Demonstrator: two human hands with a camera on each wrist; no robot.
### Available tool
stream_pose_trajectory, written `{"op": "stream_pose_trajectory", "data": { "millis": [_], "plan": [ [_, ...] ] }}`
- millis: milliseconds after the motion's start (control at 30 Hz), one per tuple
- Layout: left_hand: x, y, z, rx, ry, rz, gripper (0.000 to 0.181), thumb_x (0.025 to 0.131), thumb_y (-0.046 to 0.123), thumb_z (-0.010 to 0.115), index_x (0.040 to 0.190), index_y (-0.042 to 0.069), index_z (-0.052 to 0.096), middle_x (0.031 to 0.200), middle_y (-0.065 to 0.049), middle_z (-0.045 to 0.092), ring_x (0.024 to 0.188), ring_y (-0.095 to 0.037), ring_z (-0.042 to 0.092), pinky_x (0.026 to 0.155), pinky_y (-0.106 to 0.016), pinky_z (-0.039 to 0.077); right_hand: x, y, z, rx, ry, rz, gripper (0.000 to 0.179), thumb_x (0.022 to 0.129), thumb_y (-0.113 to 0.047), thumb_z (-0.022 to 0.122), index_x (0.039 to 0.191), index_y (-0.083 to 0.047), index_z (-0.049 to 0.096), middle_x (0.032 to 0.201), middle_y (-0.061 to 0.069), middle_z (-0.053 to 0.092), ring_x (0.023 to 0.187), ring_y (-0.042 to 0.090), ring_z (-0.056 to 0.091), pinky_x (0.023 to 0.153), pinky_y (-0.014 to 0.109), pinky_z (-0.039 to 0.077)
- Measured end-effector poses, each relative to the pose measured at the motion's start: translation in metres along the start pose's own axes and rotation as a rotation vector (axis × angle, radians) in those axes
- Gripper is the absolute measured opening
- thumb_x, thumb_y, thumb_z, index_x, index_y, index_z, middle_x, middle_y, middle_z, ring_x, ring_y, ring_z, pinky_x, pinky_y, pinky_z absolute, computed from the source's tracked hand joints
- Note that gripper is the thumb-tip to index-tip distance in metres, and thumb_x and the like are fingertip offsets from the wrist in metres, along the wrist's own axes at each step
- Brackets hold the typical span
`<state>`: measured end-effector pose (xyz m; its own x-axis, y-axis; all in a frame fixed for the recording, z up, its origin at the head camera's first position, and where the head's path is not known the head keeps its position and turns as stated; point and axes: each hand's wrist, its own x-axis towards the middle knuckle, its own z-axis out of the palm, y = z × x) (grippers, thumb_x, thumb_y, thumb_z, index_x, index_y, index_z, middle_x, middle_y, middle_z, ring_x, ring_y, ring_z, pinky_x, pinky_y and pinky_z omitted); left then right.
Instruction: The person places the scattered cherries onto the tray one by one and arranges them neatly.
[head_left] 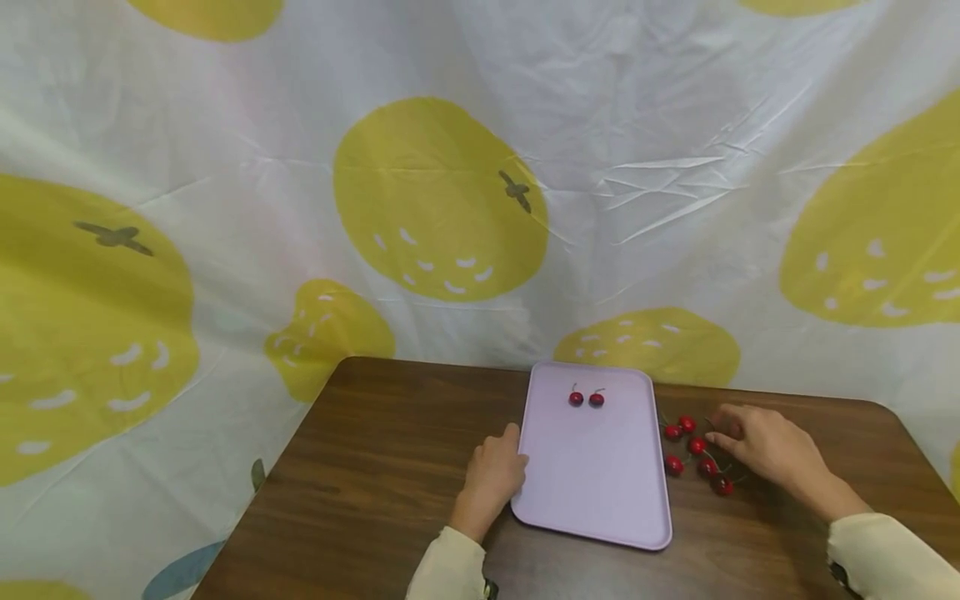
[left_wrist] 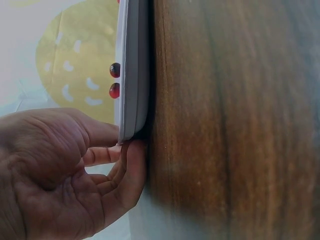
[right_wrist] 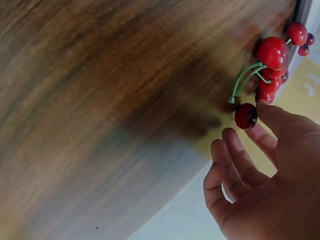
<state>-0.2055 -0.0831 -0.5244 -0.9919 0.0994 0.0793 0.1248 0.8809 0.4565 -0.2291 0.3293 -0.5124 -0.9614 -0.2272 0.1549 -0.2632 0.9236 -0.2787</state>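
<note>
My left hand (head_left: 492, 475) grips the left rim of a pale lilac tray (head_left: 585, 492); in the left wrist view, its thumb is at the upper rim and curled fingers are at the underside. Two red cherries (head_left: 576, 399) with stems sit side by side toward the tray's far end. To the right of the tray, my right hand (head_left: 772, 446) pinches a dark red cherry (right_wrist: 246, 116) between thumb and index fingertips, the other fingers loosely bent. Several more red cherries (head_left: 697, 445) with green stems lie loose between that hand and the tray.
Everything lies on a brown wood-grain table (head_left: 405, 433) with rounded far corners. Behind it hangs a white cloth (head_left: 637, 225) printed with large yellow fruit, close to the table's far edge.
</note>
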Motion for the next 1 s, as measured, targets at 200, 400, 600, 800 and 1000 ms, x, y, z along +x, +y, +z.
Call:
{"op": "stream_pose_trajectory", "data": {
  "millis": [200,400,600,800,1000],
  "plan": [
    [0.0,0.0,0.002,0.007,0.008,0.008,0.022,0.097,0.02,0.074,0.101,0.009,0.056,0.094,-0.024,0.075,0.081,-0.044,0.073,0.064,-0.051,0.054,-0.003,0.002,0.004,0.015,0.005,-0.01,0.017,0.095,-0.03,0.079,0.105,-0.018,0.073,0.073,-0.009,0.06,0.065,0.008,0.05,0.055,0.033,0.039],
    [0.001,-0.001,0.002,-0.002,0.0,0.006,0.021,0.098,0.019,0.074,0.101,0.009,0.056,0.093,-0.024,0.075,0.08,-0.043,0.073,0.062,-0.05,0.054,-0.002,0.003,0.004,0.014,0.028,-0.038,0.015,0.094,-0.028,0.081,0.101,-0.019,0.073,0.073,-0.011,0.061,0.065,0.006,0.05,0.056,0.033,0.039],
    [-0.001,-0.001,0.001,0.0,0.003,0.012,0.021,0.098,0.019,0.074,0.101,0.008,0.056,0.092,-0.024,0.075,0.078,-0.043,0.073,0.061,-0.049,0.054,0.002,0.0,0.002,0.002,0.071,-0.06,0.012,0.092,-0.024,0.082,0.099,-0.019,0.073,0.072,-0.011,0.062,0.065,0.006,0.05,0.057,0.033,0.041],
    [-0.001,0.0,0.001,-0.012,0.006,0.008,0.021,0.097,0.018,0.074,0.1,0.008,0.056,0.092,-0.025,0.075,0.079,-0.044,0.073,0.061,-0.05,0.054,0.011,-0.013,0.0,-0.008,0.099,-0.057,0.013,0.094,-0.027,0.08,0.1,-0.019,0.071,0.073,-0.01,0.062,0.066,0.008,0.052,0.055,0.034,0.04],
    [0.0,0.001,0.001,-0.007,0.011,0.01,0.021,0.097,0.019,0.074,0.101,0.008,0.056,0.092,-0.024,0.075,0.079,-0.044,0.073,0.06,-0.05,0.053,0.024,-0.039,0.008,-0.009,0.155,-0.094,0.012,0.094,-0.026,0.08,0.096,-0.022,0.069,0.072,-0.01,0.058,0.063,0.007,0.049,0.054,0.032,0.038]
  ]
}}
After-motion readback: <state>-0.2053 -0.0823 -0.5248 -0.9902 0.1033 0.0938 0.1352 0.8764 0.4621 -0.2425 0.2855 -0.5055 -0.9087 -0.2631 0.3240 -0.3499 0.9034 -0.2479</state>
